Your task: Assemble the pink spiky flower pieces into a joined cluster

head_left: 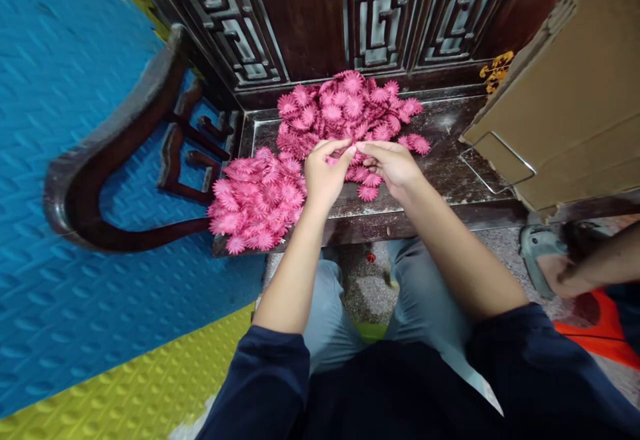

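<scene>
Pink fabric flower heads lie in two heaps on a dark wooden chair seat (450, 180): a far heap (345, 110) toward the back and a near heap (257, 200) at the front left edge. My left hand (324, 175) and my right hand (389, 164) meet over the seat between the heaps. Their fingertips pinch a pink flower piece (353, 152) between them. A single loose flower (368, 193) lies just below my right hand.
A carved dark wooden panel (310, 20) rises behind the seat, and a curved armrest (100, 160) arcs off to the left. A cardboard box (570, 107) leans at the right. Blue (60, 160) and yellow (125, 393) foam mats cover the floor. Another person's foot in a sandal (555, 260) is at right.
</scene>
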Demonstrator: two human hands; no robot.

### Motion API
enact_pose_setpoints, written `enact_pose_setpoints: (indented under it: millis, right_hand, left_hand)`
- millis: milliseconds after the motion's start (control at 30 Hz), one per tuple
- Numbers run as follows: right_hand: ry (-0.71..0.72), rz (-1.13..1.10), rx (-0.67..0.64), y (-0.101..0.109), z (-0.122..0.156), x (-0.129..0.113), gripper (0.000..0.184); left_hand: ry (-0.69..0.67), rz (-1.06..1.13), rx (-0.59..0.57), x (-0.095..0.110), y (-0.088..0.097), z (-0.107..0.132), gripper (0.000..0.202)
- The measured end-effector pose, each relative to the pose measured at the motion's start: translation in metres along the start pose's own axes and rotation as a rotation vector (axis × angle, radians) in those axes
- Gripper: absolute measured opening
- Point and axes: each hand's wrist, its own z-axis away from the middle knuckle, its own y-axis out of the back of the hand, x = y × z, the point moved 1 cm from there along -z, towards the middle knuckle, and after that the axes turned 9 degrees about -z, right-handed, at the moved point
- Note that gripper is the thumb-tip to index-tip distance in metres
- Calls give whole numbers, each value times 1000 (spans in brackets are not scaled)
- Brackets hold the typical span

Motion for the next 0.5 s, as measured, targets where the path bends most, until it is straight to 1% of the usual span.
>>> enact_pose_setpoints:
  millis: [100,167,267,400,500]
  right_hand:
    - [-3,-10,-22,0,1,0,3]
    - [-8,-14,-46,1,1,1,5]
    - [-31,-26,-84,3,0,1,5]
    - [-58,-47,-105,3,0,0,3]
    - [-57,-75,-125,2,1,0,4]
  left_hand:
    - [81,123,-13,-3,-1,-1,10]
    - [108,181,-37,-5,-1,-1,9]
    - [109,206,-64,-5,0,-2,9]
    - [62,188,-61,-2,1,-1,9]
    - [67,201,-62,-1,2,-1,11]
